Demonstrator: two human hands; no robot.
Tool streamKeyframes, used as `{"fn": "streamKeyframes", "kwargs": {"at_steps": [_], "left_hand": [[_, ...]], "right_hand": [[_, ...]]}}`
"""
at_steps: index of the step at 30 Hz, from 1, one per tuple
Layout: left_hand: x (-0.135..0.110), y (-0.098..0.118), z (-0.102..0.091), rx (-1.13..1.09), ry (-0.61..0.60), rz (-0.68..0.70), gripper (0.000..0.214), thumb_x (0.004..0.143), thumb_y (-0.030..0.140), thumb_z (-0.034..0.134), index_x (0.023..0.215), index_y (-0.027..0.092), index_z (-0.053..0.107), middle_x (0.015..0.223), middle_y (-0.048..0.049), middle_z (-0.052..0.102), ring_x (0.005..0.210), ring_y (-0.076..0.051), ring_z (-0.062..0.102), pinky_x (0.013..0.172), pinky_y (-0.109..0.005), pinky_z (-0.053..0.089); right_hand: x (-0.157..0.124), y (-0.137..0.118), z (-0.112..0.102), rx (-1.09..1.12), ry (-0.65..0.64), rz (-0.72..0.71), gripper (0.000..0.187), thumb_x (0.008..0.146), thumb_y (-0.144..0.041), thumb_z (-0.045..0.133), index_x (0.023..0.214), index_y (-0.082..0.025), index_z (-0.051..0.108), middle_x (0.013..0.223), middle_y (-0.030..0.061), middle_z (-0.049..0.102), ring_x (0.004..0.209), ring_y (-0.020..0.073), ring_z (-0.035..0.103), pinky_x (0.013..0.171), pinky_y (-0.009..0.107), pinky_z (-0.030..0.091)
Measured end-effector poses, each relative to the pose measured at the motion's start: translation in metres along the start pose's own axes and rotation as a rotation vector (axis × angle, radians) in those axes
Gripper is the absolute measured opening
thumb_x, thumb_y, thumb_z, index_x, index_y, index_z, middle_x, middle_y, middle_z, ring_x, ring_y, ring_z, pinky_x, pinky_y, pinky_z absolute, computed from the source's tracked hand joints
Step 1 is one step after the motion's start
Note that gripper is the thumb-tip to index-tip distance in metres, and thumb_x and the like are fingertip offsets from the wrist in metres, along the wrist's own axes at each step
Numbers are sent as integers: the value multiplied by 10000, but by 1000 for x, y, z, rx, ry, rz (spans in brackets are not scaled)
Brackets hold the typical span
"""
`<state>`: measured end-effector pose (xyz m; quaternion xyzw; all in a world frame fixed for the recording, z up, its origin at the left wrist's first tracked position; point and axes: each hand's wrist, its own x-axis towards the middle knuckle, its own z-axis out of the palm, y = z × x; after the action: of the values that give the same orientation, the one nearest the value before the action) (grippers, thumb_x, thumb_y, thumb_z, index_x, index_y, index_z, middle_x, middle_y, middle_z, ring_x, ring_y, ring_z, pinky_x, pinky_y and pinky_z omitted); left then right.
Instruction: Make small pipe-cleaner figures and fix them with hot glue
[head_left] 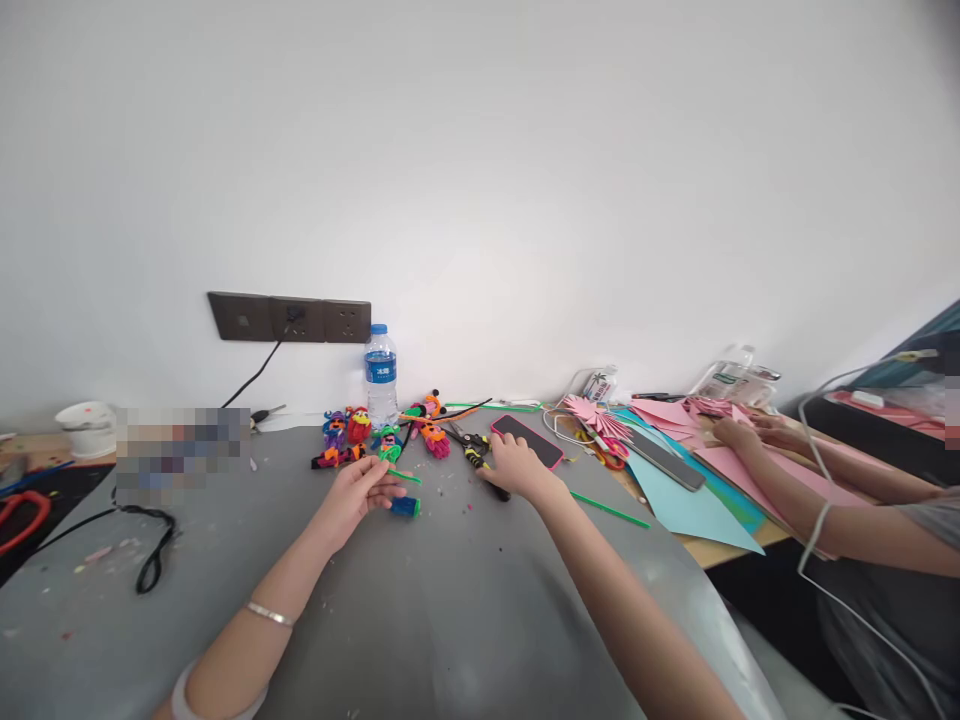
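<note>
1. The grey table [450, 620] is free in the lower centre of the frame, between the two forearms.
2. Behind the left hand [360, 492], which pinches a green stem [405, 476], pipe-cleaner figures [358, 432] and a water bottle [380, 375] close the way to the wall.
3. Pliers [474, 455] lie just left of the right hand [517, 465], and a phone [527, 440] just above it.
4. A black cable [150, 560] loops at lower left.
5. At right, another person's arms [787, 495] and paper sheets [686, 505] fill the space.
</note>
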<state>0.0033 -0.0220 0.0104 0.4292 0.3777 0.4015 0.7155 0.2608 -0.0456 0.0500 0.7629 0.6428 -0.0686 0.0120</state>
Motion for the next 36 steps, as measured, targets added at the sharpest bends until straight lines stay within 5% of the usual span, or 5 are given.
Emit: {"fn": "streamKeyframes", "kwargs": {"at_steps": [16, 24, 30, 34, 36], "left_hand": [[-1, -4, 4, 179, 14, 161, 347, 750, 486, 588, 612, 185, 482, 430, 45, 483, 403, -76, 326, 438, -206, 214], [3, -12, 1, 237, 41, 178, 366, 785, 436, 545, 539, 202, 412, 386, 81, 316, 386, -72, 242, 433, -212, 202], [3, -11, 3, 245, 25, 178, 354, 776, 428, 561, 543, 198, 426, 408, 81, 309, 388, -71, 246, 430, -210, 188], [4, -13, 2, 248, 18, 173, 361, 785, 429, 552, 540, 200, 417, 405, 80, 308, 383, -70, 242, 428, -212, 192], [3, -13, 2, 243, 20, 167, 363, 776, 431, 564, 542, 202, 407, 406, 83, 303, 381, -67, 234, 428, -210, 188]], "right_hand": [[29, 5, 20, -162, 9, -52, 671, 637, -423, 734, 1177, -63, 560, 1224, 249, 525, 1150, 371, 461, 905, 402, 380], [21, -4, 29, -126, 44, 27, 401, 741, -205, 642, 1092, -17, 590, 1113, 263, 592, 1079, 358, 555, 869, 387, 396], [1, 4, 12, 4, 70, 142, 371, 812, -252, 550, 1098, -22, 497, 1124, 295, 565, 1071, 391, 569, 805, 394, 419], [-20, 6, -2, 192, 51, 126, 215, 859, -281, 434, 1009, -127, 455, 916, 163, 635, 871, 286, 635, 707, 335, 434], [-32, 3, -5, 532, -24, 44, 157, 829, -277, 442, 947, -173, 438, 802, 79, 617, 748, 229, 616, 678, 316, 438]]}}
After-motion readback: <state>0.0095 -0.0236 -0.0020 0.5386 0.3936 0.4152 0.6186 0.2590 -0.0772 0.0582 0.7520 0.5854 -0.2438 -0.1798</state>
